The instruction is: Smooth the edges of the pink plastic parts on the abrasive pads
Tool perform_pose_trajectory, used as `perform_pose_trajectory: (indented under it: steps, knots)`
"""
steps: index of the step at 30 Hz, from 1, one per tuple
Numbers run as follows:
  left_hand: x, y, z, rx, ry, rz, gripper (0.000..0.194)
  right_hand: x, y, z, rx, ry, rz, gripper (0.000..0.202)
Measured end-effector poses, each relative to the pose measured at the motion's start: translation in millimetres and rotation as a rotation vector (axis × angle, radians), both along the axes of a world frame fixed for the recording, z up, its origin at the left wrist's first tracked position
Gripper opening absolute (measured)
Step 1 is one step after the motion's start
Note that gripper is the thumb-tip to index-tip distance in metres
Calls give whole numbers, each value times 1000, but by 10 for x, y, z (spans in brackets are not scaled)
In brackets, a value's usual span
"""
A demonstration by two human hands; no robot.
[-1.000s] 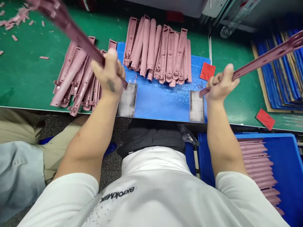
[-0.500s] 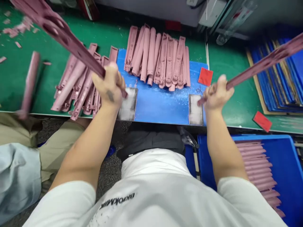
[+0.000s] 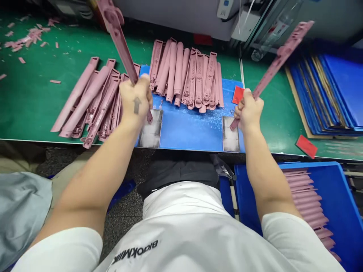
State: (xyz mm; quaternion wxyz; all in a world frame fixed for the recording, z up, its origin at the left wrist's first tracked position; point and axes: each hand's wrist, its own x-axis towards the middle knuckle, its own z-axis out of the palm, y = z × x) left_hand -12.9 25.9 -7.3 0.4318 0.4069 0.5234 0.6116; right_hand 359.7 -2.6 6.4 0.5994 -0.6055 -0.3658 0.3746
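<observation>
My left hand is closed around the lower part of a long pink plastic shell, tilted with its far end up and to the left. A second long pink plastic shell is in my closed right hand, its far end pointing up and right. Both lower ends hang over grey-white pads on a blue mat. Beyond the mat's middle lies a bundle of similar shells, some showing their hollow ribbed side.
Left of the mat lies another pile of shells, with pink scraps farther back. Red pads and a stack of blue sheets are on the right. A blue bin holds more shells below. A person's sleeve is at left.
Both held shells have swung more upright. A loose shell at far left, blurred before, now appears to lie against the left pile. The view has shifted slightly.
</observation>
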Motion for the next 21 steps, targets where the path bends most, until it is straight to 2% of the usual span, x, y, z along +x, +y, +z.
perform_pose_trajectory:
  steps: [2, 4, 6, 10, 13, 18, 21]
  knots:
    - [-32, 91, 1, -118, -44, -23, 64, -26, 83, 48, -103, 48, -57, 67]
    - [-25, 146, 22, -220, -48, -60, 61, -22, 155, 80, -210, 80, -25, 61]
    - [14, 175, 51, -253, 12, -88, 57, 4, 220, 88, -276, 97, 22, 60]
    - [88, 236, 81, -195, 67, 21, 51, 27, 316, 81, -252, 107, -24, 61]
    - [101, 252, 93, -191, 72, 25, 55, -29, 312, 110, -246, 79, 3, 57]
    - [187, 109, 243, -200, 62, 35, 54, -124, 250, 170, -245, 61, -1, 52]
    - [260, 22, 334, -153, 46, 121, 49, -121, 227, 156, -214, 55, -1, 58]
